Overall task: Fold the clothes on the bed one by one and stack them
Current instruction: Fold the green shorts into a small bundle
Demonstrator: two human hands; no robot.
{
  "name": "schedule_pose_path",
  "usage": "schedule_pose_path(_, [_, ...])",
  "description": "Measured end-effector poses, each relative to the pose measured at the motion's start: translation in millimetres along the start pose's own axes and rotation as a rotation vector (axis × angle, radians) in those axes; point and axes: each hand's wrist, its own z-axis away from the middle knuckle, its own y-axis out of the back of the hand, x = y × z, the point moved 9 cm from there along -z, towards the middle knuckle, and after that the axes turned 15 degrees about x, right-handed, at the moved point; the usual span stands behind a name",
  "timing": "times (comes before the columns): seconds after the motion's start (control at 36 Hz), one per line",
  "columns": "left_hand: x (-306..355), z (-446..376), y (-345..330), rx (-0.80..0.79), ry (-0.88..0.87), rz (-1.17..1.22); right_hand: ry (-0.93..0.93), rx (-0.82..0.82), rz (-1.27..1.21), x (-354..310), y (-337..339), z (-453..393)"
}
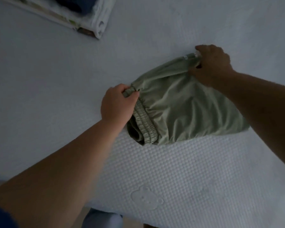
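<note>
A pale green garment [179, 102] lies partly folded on the white textured bed [187, 178], right of the frame's centre. The left hand [118, 102] grips the gathered elastic waistband [142, 119] at its left end, fingers curled over the band. The right hand [211, 65], at upper right, pinches the garment's far end, fingers closed round bunched fabric. A stack of folded clothes [89, 17] sits at upper left, well apart from both hands.
</note>
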Motion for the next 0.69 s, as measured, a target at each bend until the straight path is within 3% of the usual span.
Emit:
schedule_pose_path(0.06, [-6, 1, 4, 0.035, 0.016, -0.004, -0.018, 0.078, -0.015, -6, -2, 8])
schedule_pose_path(0.14, [-20, 9, 11, 0.056, 0.205, 0.114, 0.003, 0.151, -0.064, -19, -4, 34])
schedule_pose_path(0.28, [-44, 61, -5, -0.097, 0.571, 0.244, 0.083, 0.073, -0.162, -38, -13, 95])
schedule_pose_path(0.42, [-39, 77, -20, -0.112, 0.661, 0.320, 0.178, -0.144, -0.138, -51, -44, 152])
schedule_pose_path(0.47, [-29, 67, -20, -0.070, 0.575, 0.363, 0.204, -0.200, -0.116, -51, -53, 162])
schedule_pose_path(0.61, [16, 30, 20, 0.163, 0.060, 0.279, 0.139, -0.181, -0.191, -54, -56, 168])
schedule_pose_path(0.69, [22, 4, 24, 0.126, -0.119, 0.127, 0.160, -0.209, -0.236, -69, -65, 175])
